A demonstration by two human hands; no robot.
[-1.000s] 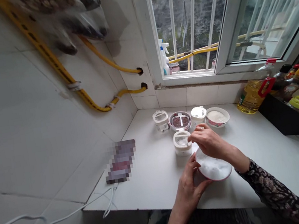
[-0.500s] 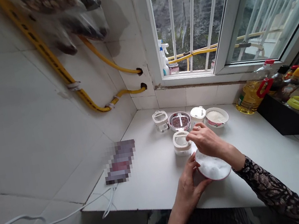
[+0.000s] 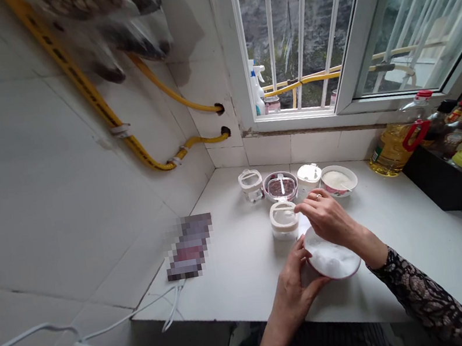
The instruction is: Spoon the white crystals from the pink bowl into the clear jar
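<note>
My left hand (image 3: 295,280) is wrapped round the near left side of a bowl (image 3: 349,276) and tilts it. White powder (image 3: 332,259) fills much of the bowl. Above its far rim, my right hand (image 3: 326,213) pinches a small pale spoon (image 3: 289,211) between thumb and fingers. The spoon's end reaches over the mouth of a clear jar (image 3: 285,230) with a cream rim, just left of the hand. How much powder the spoon carries is too small to tell.
Behind stand another clear jar (image 3: 251,186), a bowl of dark red grains (image 3: 280,187) with a white spoon, a white-lidded jar (image 3: 309,177) and a bowl of pale grains (image 3: 338,180). An oil bottle (image 3: 390,149) is at right, a blurred flat object (image 3: 190,246) at left.
The spoon has come into clearer view over the jar as my right hand shifts slightly right. My left hand keeps its hold on the bowl. The whole view has moved a little.
</note>
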